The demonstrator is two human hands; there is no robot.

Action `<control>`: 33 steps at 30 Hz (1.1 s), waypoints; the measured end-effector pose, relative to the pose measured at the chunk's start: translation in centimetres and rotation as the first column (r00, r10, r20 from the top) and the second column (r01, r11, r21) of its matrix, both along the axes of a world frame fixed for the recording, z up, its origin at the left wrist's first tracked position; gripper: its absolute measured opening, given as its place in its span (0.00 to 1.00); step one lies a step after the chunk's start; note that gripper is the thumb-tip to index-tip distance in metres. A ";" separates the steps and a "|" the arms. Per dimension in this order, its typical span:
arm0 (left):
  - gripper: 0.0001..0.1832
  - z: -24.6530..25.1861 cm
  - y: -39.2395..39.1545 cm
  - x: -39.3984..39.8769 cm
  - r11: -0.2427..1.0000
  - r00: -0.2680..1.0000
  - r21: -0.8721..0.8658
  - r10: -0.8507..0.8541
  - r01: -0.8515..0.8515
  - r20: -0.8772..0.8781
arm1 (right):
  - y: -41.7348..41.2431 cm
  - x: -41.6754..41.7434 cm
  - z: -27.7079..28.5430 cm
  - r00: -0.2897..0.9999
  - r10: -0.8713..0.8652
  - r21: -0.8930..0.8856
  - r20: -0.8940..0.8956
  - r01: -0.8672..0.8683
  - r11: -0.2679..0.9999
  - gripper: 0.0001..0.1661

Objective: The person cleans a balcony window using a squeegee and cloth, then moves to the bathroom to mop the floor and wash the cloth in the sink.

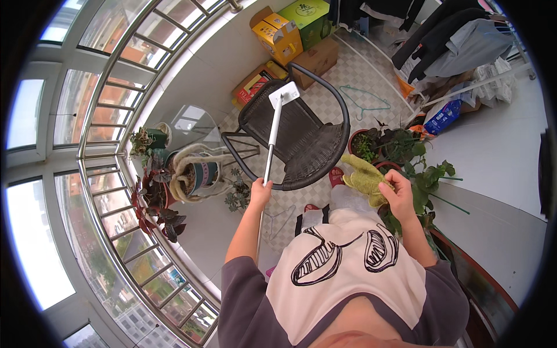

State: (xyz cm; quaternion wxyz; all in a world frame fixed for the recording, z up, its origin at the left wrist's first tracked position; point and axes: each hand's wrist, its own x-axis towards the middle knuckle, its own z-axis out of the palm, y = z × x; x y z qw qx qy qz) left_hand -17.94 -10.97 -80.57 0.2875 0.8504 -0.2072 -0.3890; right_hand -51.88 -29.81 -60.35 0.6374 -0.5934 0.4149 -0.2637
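Observation:
My left hand [260,193] grips the metal pole of a long-handled tool [273,126], whose flat white rectangular head [284,95] is over the seat of a dark woven armchair [300,130]. The pole's lower end passes behind my left forearm. In my right hand [397,191] is a fuzzy yellow-green cloth or glove [367,178], pinched between thumb and fingers and hanging to the left. Which of the two it is, I cannot tell. Both my feet, in red slippers [336,177], stand on the floor before the chair.
Potted plants [365,145] stand to the right, with more, including a twisted-trunk plant [185,174], by the railing [98,191]. Clothes hangers [364,102] lie on the checked floor. Cardboard boxes [278,39] are stacked behind the chair. A rack with clothes [465,48] is at upper right.

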 end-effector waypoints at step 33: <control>0.27 -3.4 -9.1 -8.9 0.841 0.531 0.541 -0.460 0.003 0.712 | 40.7 -29.7 -1.5 -0.220 -0.959 0.223 0.177 0.958 -0.179 0.11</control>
